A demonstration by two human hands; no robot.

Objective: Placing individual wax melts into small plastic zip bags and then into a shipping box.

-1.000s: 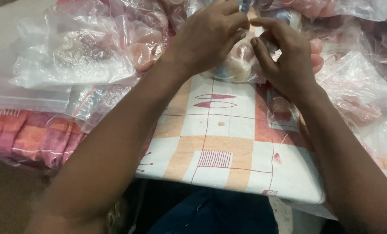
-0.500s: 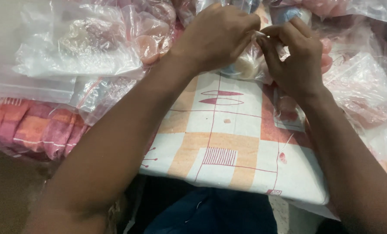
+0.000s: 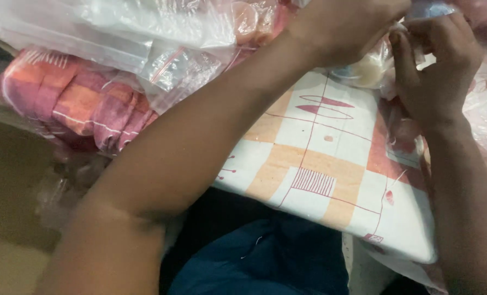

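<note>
Both of my hands meet at the top right of the head view. My left hand (image 3: 347, 27) and my right hand (image 3: 437, 71) pinch a small clear plastic bag (image 3: 366, 68) that holds a pale cream, rounded piece. The bag hangs just above the far edge of a board (image 3: 320, 164) covered with a white cloth printed with orange and red squares. My fingertips are partly cut off by the top of the frame.
Clear zip bags (image 3: 178, 65) with pinkish pieces are heaped at the top left and along the right edge. A folded pink and orange cloth in plastic (image 3: 74, 104) lies at the left. Dark blue fabric (image 3: 265, 257) shows below the board.
The view has dropped and shifted, so my hands and the small bag now sit higher and further right in the frame. Both hands keep their hold on the bag.
</note>
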